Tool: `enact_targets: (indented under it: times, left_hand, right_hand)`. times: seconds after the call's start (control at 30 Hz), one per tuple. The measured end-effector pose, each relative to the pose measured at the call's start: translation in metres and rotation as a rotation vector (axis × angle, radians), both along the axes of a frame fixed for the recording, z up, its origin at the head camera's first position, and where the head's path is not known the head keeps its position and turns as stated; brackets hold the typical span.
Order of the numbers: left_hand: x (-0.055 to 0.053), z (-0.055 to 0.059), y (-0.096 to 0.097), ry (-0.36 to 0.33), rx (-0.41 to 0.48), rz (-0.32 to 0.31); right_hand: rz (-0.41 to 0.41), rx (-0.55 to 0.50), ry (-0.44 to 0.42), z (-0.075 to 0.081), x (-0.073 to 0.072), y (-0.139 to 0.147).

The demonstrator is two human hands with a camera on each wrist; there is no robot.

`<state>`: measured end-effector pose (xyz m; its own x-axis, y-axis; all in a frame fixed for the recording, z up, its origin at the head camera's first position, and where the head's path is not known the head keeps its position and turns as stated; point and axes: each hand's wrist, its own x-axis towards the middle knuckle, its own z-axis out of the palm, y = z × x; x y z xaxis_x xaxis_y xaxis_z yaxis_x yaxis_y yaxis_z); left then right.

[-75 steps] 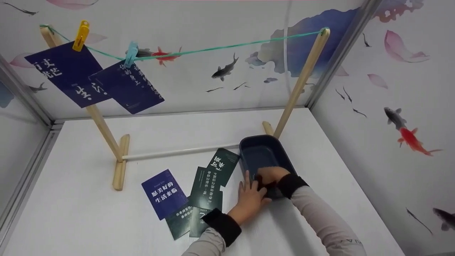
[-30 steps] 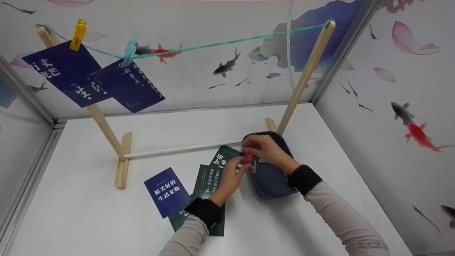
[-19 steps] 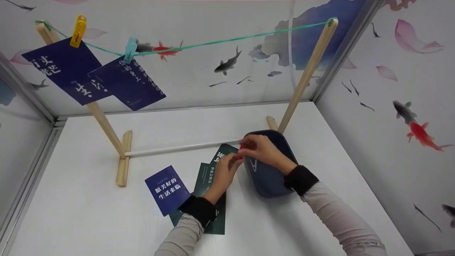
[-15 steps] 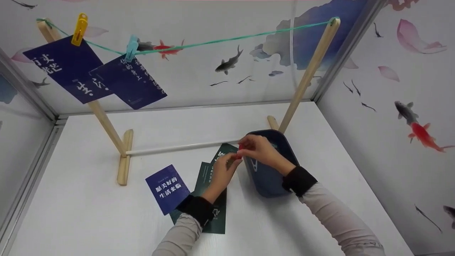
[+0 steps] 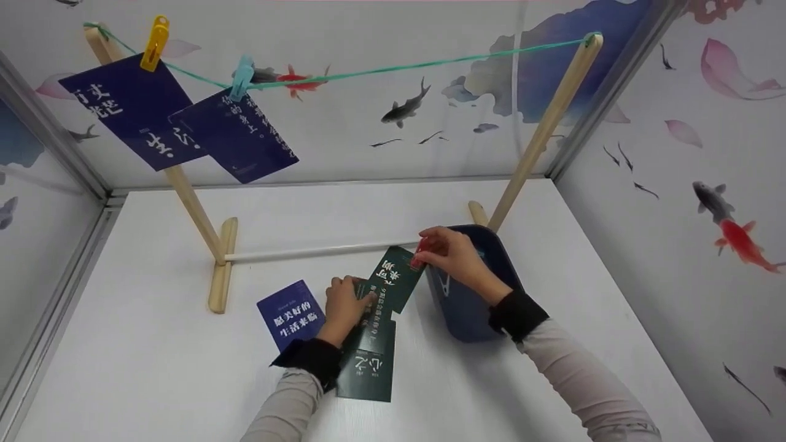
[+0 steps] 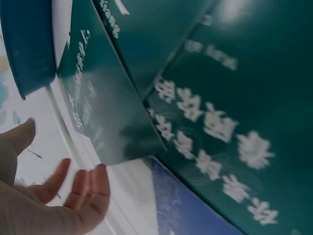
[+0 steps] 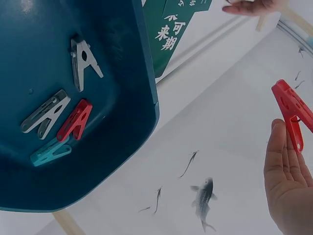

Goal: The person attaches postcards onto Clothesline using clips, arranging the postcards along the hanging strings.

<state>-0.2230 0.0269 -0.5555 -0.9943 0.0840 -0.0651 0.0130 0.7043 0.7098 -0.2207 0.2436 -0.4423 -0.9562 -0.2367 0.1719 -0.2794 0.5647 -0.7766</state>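
Left hand [image 5: 346, 305] moved over green cards [image 5: 366, 374], relaxed | red clothespin [image 7: 293, 106] pinched between right fingers [image 7: 278, 147]

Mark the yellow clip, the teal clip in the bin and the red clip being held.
Yellow clip [image 5: 155, 44], head view: middle of its body.
Teal clip [image 7: 47, 153], right wrist view: middle of its body.
Held red clip [image 7: 289, 103], right wrist view: middle of its body.

Clothespin [image 7: 287, 100] red. Loose cards [image 5: 382, 341] dark green, white characters (one violet-blue). Hanging cards [image 5: 245, 150] navy, white lettering. Tub [image 5: 471, 319] dark blue. Line [image 5: 399, 66] green. Back wall [image 5: 344, 144] white, grey-and-red fish print.
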Motion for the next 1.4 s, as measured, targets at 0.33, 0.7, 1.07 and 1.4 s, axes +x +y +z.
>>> enact_targets:
  times: [0.33,0.7,1.07,1.4]
  left_hand:
    - [0.003,-0.004,0.002,-0.138,-0.27,-0.005]
    - [-0.007,0.006,-0.027,-0.117,-0.119,-0.084]
    - [-0.03,0.005,-0.061,0.053,0.21,-0.139]
    - [-0.025,0.079,-0.064,-0.023,0.385,-0.03]
  right_hand:
    - [0.023,-0.031,-0.027,-0.002,0.0,-0.008]
    - [0.072,-0.039,-0.032,0.014,0.01,-0.021]
    - [0.064,-0.012,0.007,0.02,0.006,-0.029]
    - [0.008,0.012,0.04,0.014,-0.014,-0.04]
